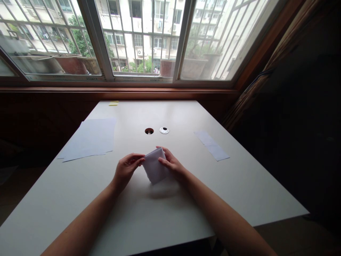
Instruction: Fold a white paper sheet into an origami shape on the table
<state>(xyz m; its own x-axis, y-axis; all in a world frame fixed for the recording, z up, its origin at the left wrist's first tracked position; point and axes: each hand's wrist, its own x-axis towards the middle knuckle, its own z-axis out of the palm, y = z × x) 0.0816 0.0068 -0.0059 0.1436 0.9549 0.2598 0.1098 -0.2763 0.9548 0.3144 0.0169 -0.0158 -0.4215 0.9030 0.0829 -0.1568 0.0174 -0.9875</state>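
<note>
A small folded piece of white paper (155,166) is held a little above the white table (149,213), near its middle. My left hand (127,169) pinches the paper's left edge with its fingertips. My right hand (171,164) grips the right side, thumb on top and fingers behind the fold. Both hands are closed on the paper. The paper throws a soft shadow on the table below it.
A stack of white sheets (90,138) lies at the table's left. A narrow paper strip (211,145) lies at the right. A round cable hole (149,131) and its loose cap (164,130) sit behind the hands. A yellow sticky pad (113,103) rests at the far edge by the window.
</note>
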